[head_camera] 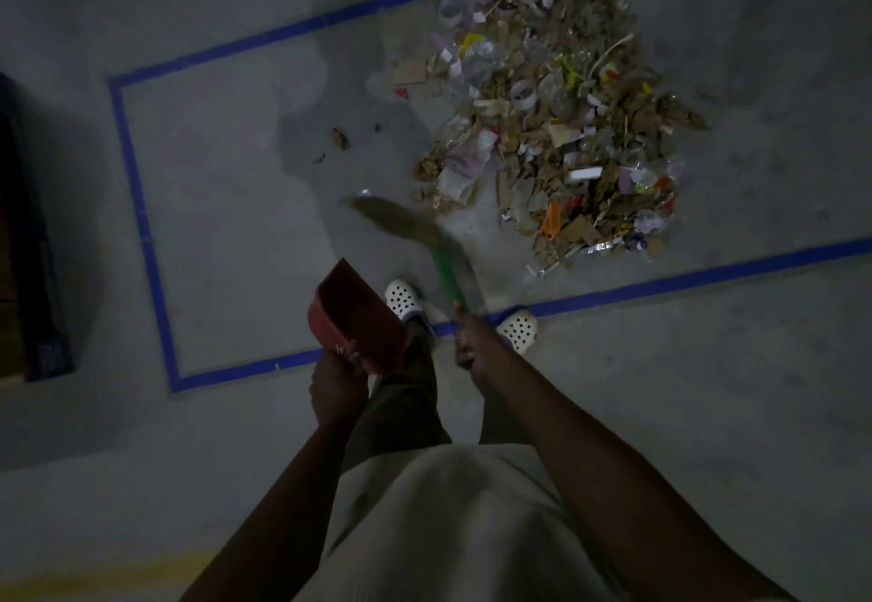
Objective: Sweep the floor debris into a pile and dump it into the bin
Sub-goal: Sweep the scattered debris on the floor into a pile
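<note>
Debris [557, 111] lies heaped on the floor [226, 186], inside a rectangle of blue tape [141, 224]. It sits towards the right end of the rectangle, and its far tip reaches over the far strip. A few scraps [339, 139] lie apart, to the left of the heap.

The right grip [467, 342] is clenched round the green handle of a broom [443, 266]. The bristles (blurred) are low by the floor, just beside the near left edge of the heap. I cannot tell whether they touch the floor.

The left grip [337, 384] grasps a red dustpan [358, 318] by its near end. The dustpan is tilted and held up in front of the left leg, well apart from the heap.

Two white clogs [401, 297] stand at the near strip of tape. A dark shape [28, 271] sits at the left edge, outside the tape, too dim to make out.
</note>
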`<state>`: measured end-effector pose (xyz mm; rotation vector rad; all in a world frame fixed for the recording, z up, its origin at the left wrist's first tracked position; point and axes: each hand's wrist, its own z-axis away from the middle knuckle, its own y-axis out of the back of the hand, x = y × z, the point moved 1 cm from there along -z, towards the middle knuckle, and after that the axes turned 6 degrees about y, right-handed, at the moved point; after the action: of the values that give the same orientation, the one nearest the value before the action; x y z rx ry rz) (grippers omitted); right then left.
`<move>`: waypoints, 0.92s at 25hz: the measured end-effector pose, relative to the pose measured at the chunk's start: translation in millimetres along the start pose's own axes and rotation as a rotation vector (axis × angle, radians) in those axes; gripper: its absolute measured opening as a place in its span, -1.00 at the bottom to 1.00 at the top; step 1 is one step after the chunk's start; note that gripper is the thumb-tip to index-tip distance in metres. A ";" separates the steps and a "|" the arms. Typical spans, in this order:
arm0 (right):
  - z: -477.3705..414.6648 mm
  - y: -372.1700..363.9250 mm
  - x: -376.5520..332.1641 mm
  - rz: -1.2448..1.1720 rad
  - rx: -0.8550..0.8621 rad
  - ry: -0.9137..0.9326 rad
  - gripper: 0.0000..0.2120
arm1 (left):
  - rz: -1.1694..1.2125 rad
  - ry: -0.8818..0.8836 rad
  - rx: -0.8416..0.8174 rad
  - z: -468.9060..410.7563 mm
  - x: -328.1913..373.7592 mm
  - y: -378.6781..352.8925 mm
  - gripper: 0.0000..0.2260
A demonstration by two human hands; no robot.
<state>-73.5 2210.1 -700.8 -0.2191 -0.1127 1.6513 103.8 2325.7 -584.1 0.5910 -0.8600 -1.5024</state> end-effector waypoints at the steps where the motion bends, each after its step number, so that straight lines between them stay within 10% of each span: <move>1: -24.5 20.1 3.0 -0.085 -0.037 -0.038 -0.46 | -0.008 -0.015 -0.001 -3.3 1.2 1.1 -0.79; 9: 148.8 -87.8 33.2 0.101 -0.051 -0.131 -0.57 | -0.009 -0.089 -0.010 -82.6 -7.9 54.8 -0.82; 23: -56.8 -281.2 -53.9 0.558 0.065 0.107 -0.59 | 0.125 0.080 0.077 -187.1 -44.6 98.9 -0.84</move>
<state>216.7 2179.6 -694.8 -0.3073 0.0931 2.1886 316.5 2339.6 -621.3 0.6376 -0.8798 -1.3293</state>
